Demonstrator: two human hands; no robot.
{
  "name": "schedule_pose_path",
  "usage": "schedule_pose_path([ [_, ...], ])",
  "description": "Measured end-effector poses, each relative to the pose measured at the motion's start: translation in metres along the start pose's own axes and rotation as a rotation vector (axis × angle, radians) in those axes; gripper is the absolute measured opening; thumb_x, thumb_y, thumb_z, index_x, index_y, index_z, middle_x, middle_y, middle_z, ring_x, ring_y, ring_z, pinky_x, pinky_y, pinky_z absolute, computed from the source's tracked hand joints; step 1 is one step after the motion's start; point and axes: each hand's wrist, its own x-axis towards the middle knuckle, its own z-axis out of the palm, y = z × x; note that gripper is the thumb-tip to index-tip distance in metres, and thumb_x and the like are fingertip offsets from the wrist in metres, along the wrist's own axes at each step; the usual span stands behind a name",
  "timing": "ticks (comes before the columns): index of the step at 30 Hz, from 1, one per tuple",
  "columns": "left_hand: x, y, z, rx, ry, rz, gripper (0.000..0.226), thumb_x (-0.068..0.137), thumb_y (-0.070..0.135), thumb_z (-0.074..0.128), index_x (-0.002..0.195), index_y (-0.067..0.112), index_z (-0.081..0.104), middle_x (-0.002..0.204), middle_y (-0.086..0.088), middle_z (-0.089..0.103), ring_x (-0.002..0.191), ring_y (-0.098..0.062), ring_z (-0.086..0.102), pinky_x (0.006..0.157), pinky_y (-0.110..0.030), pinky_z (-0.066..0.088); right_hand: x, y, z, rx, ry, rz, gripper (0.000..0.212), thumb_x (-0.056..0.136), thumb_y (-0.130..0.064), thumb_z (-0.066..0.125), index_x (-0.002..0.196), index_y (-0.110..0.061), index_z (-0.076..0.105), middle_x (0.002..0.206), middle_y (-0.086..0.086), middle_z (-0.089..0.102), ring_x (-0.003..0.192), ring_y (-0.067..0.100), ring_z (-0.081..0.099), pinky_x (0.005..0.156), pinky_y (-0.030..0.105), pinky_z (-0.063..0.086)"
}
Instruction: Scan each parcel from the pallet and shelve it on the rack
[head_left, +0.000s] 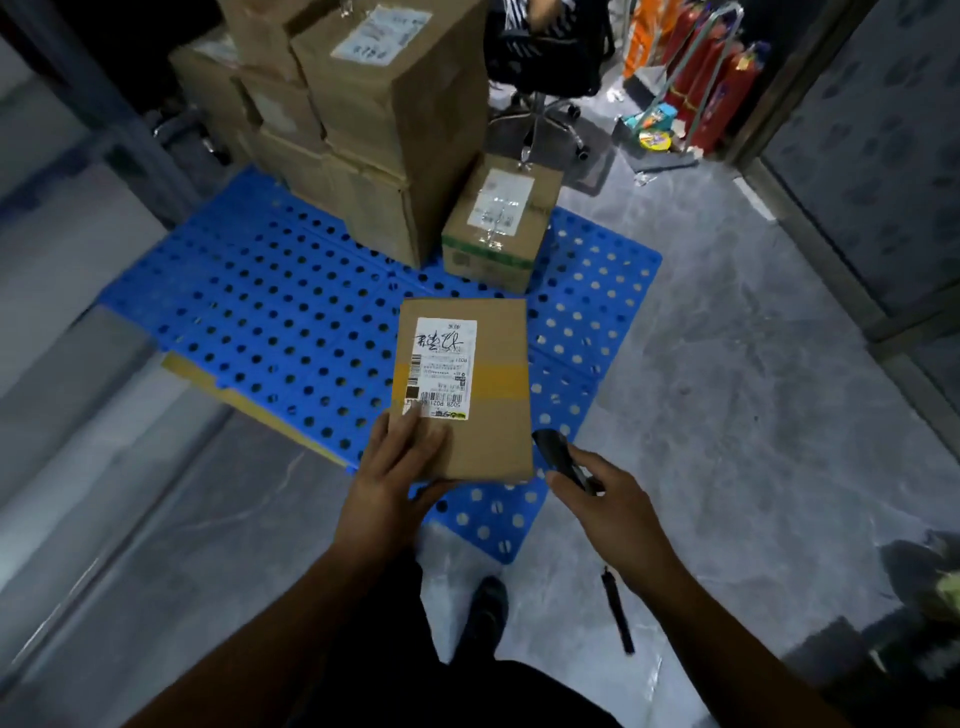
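Left hand (397, 467) grips flat cardboard parcel (467, 395) by its near corner, looks light and stiff; right hand (597, 493) clutches the scanner (563, 460).

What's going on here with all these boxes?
A person is working through parcels. The left hand holds a flat cardboard parcel, label facing up, above a blue pallet. The right hand grips a black scanner just beside the parcel's near corner. More boxes are stacked on the far side of the pallet.
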Motion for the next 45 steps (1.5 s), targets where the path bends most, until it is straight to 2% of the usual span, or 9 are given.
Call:
schedule_pose_path([
  [3, -0.011, -0.006, -0.008, -0.128, -0.019, -0.105, 0.074, 0.072, 0.019, 0.093, 0.137, 0.019, 0.059, 0.162, -0.017, 0.033, 0.144, -0.039, 0.042, 0.113, -0.052, 0.043, 0.001, 0.007, 0.003, -0.007, -0.037, 0.035, 0.056, 0.087, -0.053, 0.069, 0.139, -0.038, 0.056, 0.124, -0.006, 0.063, 0.109, 0.012, 0.061, 0.08, 0.022, 0.044],
  [6, -0.011, -0.014, -0.012, -0.215, -0.082, -0.287, 0.094, 0.068, 0.04, 0.091, 0.149, 0.03, 0.044, 0.168, 0.0, 0.014, 0.147, -0.006, 0.027, 0.113, -0.029, 0.04, 0.003, -0.007, -0.006, -0.075, -0.017, -0.072, 0.057, 0.085, -0.052, 0.071, 0.138, -0.04, 0.057, 0.122, -0.016, 0.064, 0.107, -0.005, 0.059, 0.079, 0.011, 0.044],
  [14, -0.008, -0.026, -0.004, -0.255, -0.162, -0.415, 0.106, 0.066, 0.073, 0.072, 0.155, 0.044, 0.021, 0.166, 0.016, 0.01, 0.14, -0.003, 0.021, 0.111, -0.035, 0.032, 0.006, -0.081, -0.017, -0.902, -0.144, -0.348, 0.067, 0.082, -0.073, 0.052, 0.145, -0.053, 0.038, 0.103, -0.012, 0.041, 0.105, 0.017, 0.049, 0.082, 0.04, 0.05],
  [19, -0.007, -0.026, -0.003, -0.3, -0.172, -0.438, 0.111, 0.073, 0.051, 0.085, 0.156, 0.045, 0.012, 0.166, 0.019, 0.007, 0.147, -0.01, 0.023, 0.114, -0.042, 0.035, -0.003, -0.096, -0.014, -1.139, -0.147, -0.363, 0.062, 0.087, -0.068, 0.053, 0.145, -0.053, 0.037, 0.102, -0.013, 0.032, 0.107, 0.017, 0.045, 0.073, 0.034, 0.041],
  [27, -0.011, -0.024, -0.006, -0.304, -0.112, -0.447, 0.107, 0.068, 0.069, 0.073, 0.156, 0.033, 0.023, 0.168, 0.005, 0.015, 0.14, -0.003, 0.023, 0.106, -0.027, 0.032, -0.013, -0.094, -0.019, -1.087, -0.176, -0.373, 0.06, 0.088, -0.067, 0.055, 0.144, -0.054, 0.038, 0.103, -0.013, 0.037, 0.105, 0.014, 0.045, 0.08, 0.037, 0.049],
  [31, -0.013, -0.022, -0.006, -0.358, -0.059, -0.47, 0.103, 0.074, 0.05, 0.084, 0.156, 0.033, 0.024, 0.168, 0.002, 0.019, 0.144, -0.003, 0.028, 0.113, -0.016, 0.034, -0.005, -0.088, -0.02, -1.085, -0.174, -0.46, 0.065, 0.081, -0.073, 0.05, 0.142, -0.055, 0.038, 0.099, -0.016, 0.038, 0.099, 0.012, 0.045, 0.072, 0.033, 0.044],
  [35, -0.034, -0.026, -0.02, -0.375, -0.029, -0.448, 0.1, 0.077, 0.047, 0.081, 0.159, 0.031, 0.025, 0.17, -0.002, 0.015, 0.149, -0.01, 0.022, 0.105, 0.002, 0.026, 0.004, -0.075, -0.015, -0.729, -0.133, -0.361, 0.068, 0.081, -0.069, 0.057, 0.144, -0.049, 0.044, 0.11, -0.009, 0.052, 0.096, 0.013, 0.057, 0.073, 0.025, 0.048],
  [41, -0.076, -0.07, -0.077, -0.402, 0.066, -0.461, 0.096, 0.078, 0.047, 0.081, 0.157, 0.021, 0.033, 0.167, -0.005, 0.026, 0.153, -0.02, 0.03, 0.121, -0.04, 0.035, 0.004, -0.069, 0.065, -0.429, -0.24, -0.178, 0.061, 0.092, -0.05, 0.065, 0.148, -0.039, 0.045, 0.148, -0.01, 0.05, 0.113, 0.012, 0.062, 0.094, 0.033, 0.054],
  [45, -0.111, -0.125, -0.137, -0.352, 0.152, -0.495, 0.094, 0.077, 0.057, 0.077, 0.155, 0.027, 0.034, 0.166, 0.004, 0.029, 0.145, 0.008, 0.03, 0.115, -0.017, 0.036, -0.002, -0.099, 0.159, -0.351, -0.256, -0.208, 0.061, 0.091, -0.05, 0.066, 0.147, -0.037, 0.046, 0.145, -0.013, 0.051, 0.109, 0.018, 0.064, 0.093, 0.041, 0.056],
])
